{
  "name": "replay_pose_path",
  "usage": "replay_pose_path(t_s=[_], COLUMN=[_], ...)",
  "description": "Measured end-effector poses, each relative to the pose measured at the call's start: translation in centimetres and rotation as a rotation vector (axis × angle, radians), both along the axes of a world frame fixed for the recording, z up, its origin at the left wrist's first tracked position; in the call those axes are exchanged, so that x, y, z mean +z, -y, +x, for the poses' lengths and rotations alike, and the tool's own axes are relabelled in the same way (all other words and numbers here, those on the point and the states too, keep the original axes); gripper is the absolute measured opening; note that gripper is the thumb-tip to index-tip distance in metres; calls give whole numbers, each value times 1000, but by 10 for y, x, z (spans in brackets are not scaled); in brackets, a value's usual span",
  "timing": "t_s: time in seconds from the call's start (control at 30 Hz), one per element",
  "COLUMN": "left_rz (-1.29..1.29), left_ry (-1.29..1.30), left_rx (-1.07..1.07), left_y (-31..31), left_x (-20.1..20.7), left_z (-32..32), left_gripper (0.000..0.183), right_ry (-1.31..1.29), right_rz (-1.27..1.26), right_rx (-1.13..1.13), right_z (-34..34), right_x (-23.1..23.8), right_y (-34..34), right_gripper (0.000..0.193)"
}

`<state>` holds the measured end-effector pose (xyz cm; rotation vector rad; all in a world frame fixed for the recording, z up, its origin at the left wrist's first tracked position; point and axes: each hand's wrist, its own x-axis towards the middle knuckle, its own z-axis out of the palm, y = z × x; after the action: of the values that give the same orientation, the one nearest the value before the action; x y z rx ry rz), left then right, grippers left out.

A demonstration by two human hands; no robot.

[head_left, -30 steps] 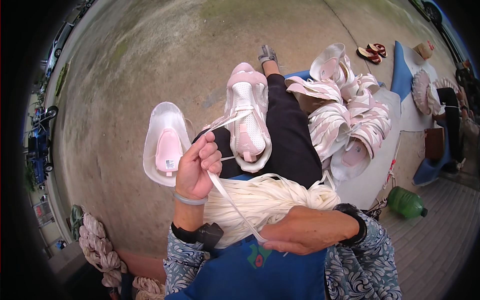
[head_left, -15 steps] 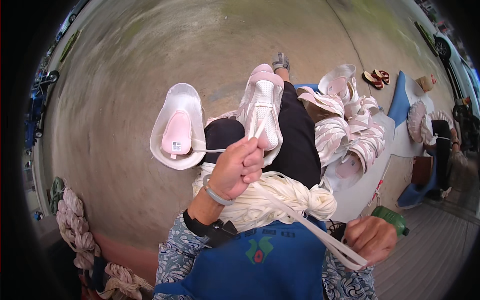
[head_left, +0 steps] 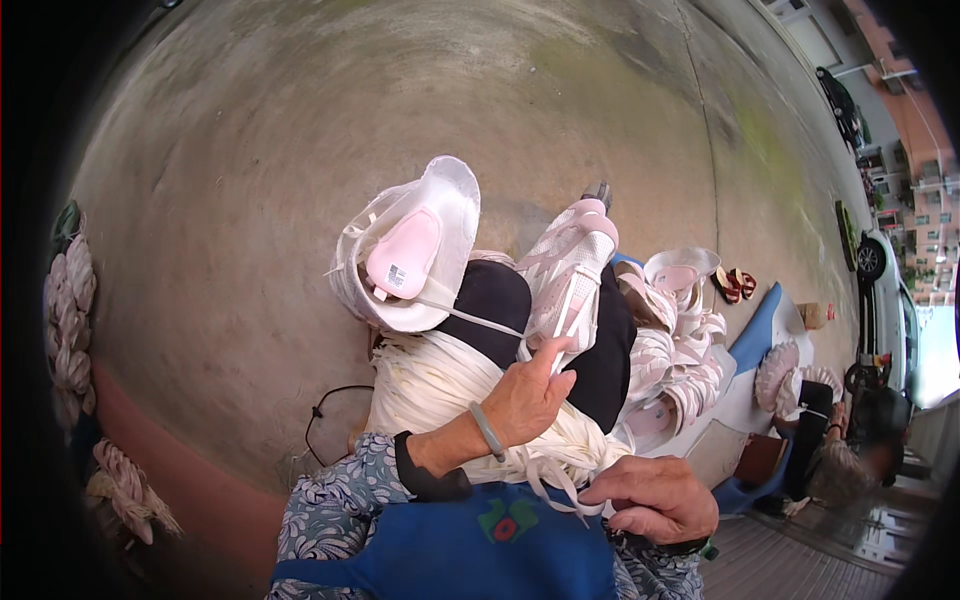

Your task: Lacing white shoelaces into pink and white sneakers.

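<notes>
Lacing a pink-and-white shoe upper, partway done.
Left hand (head_left: 530, 395) pinches a lace below the shoe upper (head_left: 572, 272); right hand (head_left: 655, 497) grips, seemingly, cords of the lace bundle (head_left: 440, 385) nearer the person.

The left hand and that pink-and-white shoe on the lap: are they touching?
Touching. The head view shows the left hand with its fingertips pressed against the lower end of the pink-and-white shoe; no gap between them.

Concrete floor (head_left: 250, 250) bears shoe uppers (head_left: 690, 330), seemingly
</notes>
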<state>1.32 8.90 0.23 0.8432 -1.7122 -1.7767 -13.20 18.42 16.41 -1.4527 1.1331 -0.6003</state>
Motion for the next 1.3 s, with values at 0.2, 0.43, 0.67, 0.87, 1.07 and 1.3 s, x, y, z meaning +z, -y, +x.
replay_pose_path(t_s=[0.2,0.43,0.67,0.87,1.07,1.3], left_rz=[-39,78,94,-103,52,-93], left_ry=[7,86,112,98,-17,-40], left_rx=[64,-188,-345,-319,-510,-553], left_y=[-6,4,1,1,-19,-33], left_x=[-8,3,11,46,49,44], left_z=[1,-7,0,-7,-21,-27], left_gripper=[36,22,29,31,30,24], right_ry=[237,239,243,-191,-105,642], right_rz=[-141,-512,118,-199,128,551], right_rx=[-20,-166,-218,-562,-416,-780], right_z=[3,24,-11,-46,-49,-43], right_x=[15,60,94,-2,-110,-146], right_y=[9,27,37,-5,20,51], right_gripper=[32,30,21,18,22,41])
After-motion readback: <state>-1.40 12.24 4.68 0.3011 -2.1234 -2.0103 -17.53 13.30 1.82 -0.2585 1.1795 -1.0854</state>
